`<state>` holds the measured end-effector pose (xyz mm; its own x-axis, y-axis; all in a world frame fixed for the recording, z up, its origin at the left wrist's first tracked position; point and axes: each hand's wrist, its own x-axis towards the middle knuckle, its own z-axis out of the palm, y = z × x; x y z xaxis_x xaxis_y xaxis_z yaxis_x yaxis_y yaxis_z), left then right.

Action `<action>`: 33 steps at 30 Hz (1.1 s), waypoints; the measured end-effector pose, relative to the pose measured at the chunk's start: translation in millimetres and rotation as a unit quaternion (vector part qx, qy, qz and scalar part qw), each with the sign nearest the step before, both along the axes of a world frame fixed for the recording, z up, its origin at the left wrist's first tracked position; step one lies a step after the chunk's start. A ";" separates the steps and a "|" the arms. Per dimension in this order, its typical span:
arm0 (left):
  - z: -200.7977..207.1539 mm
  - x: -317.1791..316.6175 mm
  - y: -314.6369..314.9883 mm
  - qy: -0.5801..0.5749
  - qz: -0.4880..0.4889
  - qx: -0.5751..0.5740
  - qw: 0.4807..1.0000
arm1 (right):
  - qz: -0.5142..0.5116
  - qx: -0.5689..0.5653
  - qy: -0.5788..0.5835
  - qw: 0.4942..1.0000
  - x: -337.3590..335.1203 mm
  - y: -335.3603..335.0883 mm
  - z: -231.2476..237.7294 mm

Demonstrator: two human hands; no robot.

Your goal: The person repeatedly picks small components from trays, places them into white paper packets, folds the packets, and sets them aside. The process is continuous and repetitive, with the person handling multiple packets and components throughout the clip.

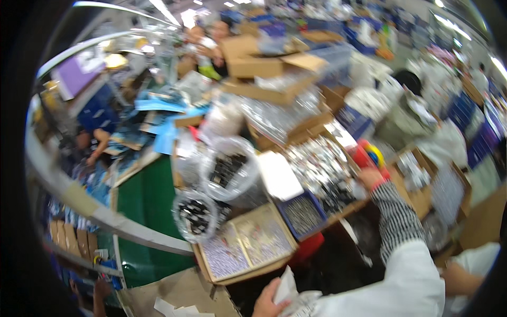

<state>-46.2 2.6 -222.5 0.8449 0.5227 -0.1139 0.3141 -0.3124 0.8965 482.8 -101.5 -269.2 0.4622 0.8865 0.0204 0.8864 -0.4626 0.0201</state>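
Note:
At the bottom edge, my left hand (266, 300) has its fingers closed on a crumpled white packet (287, 289) that looks like paper or thin plastic. My right hand (369, 178) reaches out to the right, above the corner of a cardboard box of small silver parts (319, 166). Motion blur smears its fingers, so their grip does not show. Just beyond it lie a red object and a yellow and blue roll (374, 154). A red band and a checked cuff (398, 216) show at that wrist.
Nearer me are a blue bin of small metal pieces (303, 215) and a divided tray (248, 244). Clear bags of black parts (229, 169) stand by a green surface (142, 211). A curved rail (105, 214) crosses the left. Other people work at left and right.

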 end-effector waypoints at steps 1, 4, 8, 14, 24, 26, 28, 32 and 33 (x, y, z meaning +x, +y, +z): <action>-3.8 1.6 4.6 -0.023 -0.021 -0.015 0.999 | -0.018 -0.040 -0.002 0.999 3.8 -0.7 -0.3; -6.1 -4.3 -0.4 0.024 0.025 -0.082 0.996 | 0.027 -0.011 0.061 0.998 11.3 -6.3 -0.5; -1.0 0.8 -5.8 0.043 0.039 -0.051 0.997 | 0.054 -0.007 0.084 0.995 21.7 -2.6 15.2; 3.6 3.1 -7.3 0.015 0.039 -0.029 0.999 | -0.095 0.114 0.265 0.953 19.5 1.4 20.8; 6.1 -1.7 -3.0 0.020 0.047 -0.122 0.991 | -0.183 0.388 0.697 0.574 15.3 0.8 40.4; 8.0 -1.2 -1.2 0.021 0.033 -0.107 0.994 | -0.181 0.400 0.705 0.557 11.3 -2.4 35.8; 8.8 -0.5 -1.3 0.017 0.042 -0.124 0.991 | -0.192 0.406 0.714 0.538 12.9 -1.4 23.2; 8.8 2.5 -3.5 0.017 0.073 -0.167 0.983 | -0.284 0.418 0.704 0.499 22.2 9.6 -24.6; 8.9 3.7 -4.5 0.010 0.088 -0.186 0.979 | -0.299 0.405 0.671 0.545 24.2 11.2 -37.5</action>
<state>-42.5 -1.8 -213.6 0.7418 0.5786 -0.3391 0.3515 0.0951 0.9313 506.9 -90.3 -306.8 0.7435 0.5209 -0.4193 -0.4622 -0.0528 -0.8852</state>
